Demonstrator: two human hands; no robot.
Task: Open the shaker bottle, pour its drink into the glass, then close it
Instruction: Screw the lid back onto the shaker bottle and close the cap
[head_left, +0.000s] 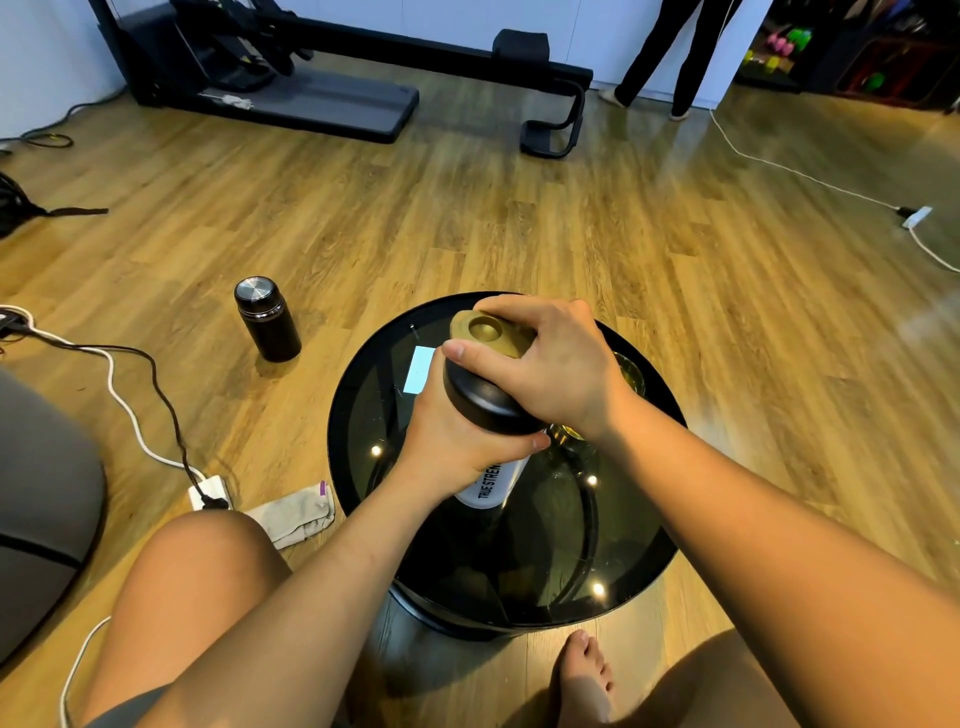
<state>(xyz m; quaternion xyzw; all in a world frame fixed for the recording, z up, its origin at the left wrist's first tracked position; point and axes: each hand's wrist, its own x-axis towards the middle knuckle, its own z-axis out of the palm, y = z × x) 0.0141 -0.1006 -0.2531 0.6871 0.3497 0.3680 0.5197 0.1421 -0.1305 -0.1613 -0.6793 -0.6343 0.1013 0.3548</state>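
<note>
The shaker bottle (492, 486) has a white body with black lettering and a black lid (480, 402) topped by an olive flip cap (485, 332). It is held above the round black glass table (644, 545), tilted away from me. My left hand (449, 449) wraps around the bottle just under the lid. My right hand (545, 364) lies over the lid and cap, fingers curled around them. The glass (631, 371) stands on the table behind my right wrist, mostly hidden; a yellowish tint shows in it.
A black steel flask (267, 319) stands on the wooden floor to the left. A power strip with cables (208, 491) and a grey cloth (296, 514) lie by my left knee. A treadmill (311, 98) and a standing person (670, 52) are at the back.
</note>
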